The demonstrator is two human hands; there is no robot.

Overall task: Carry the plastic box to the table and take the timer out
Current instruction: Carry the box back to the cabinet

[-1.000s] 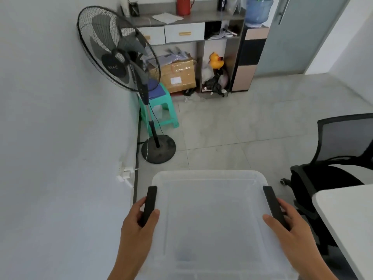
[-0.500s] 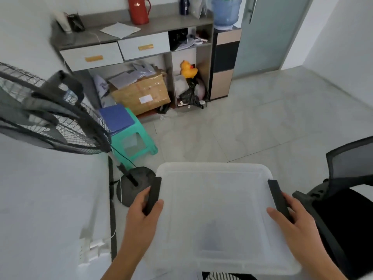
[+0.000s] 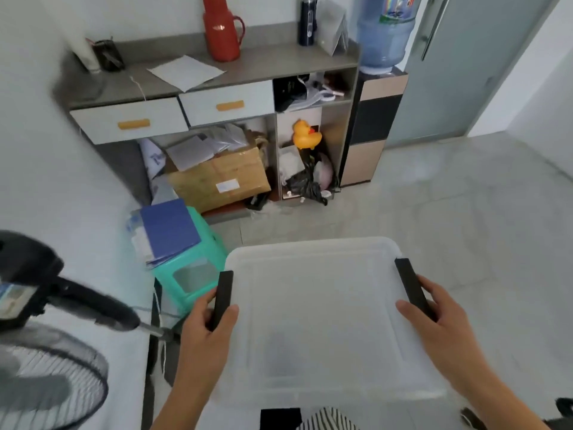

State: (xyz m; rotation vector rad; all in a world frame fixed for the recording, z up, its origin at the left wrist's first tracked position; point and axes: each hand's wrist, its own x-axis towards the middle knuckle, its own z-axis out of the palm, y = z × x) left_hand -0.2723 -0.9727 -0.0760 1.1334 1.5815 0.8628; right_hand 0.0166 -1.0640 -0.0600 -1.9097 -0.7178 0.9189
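Note:
A translucent plastic box [image 3: 322, 311] with a lid and two black side clips hangs in the air in front of me, above the tiled floor. My left hand [image 3: 206, 324] grips its left edge around the black clip. My right hand [image 3: 434, 315] grips the right edge by the other clip. A dim dark shape shows through the lid near the middle; I cannot tell what it is. No table is in view.
A standing fan [image 3: 46, 336] is close at the left. A green stool [image 3: 192, 268] with a blue folder stands just ahead left. Beyond are a cluttered sideboard [image 3: 217, 97], a cardboard carton [image 3: 223, 178], a water dispenser [image 3: 376, 125] and a glass door [image 3: 483, 57]. Open tiled floor lies to the right.
The view has swung left and moved closer to the sideboard. The fan has slid to the lower left, and the office chair has left the frame. Both hands keep the same hold on the box.

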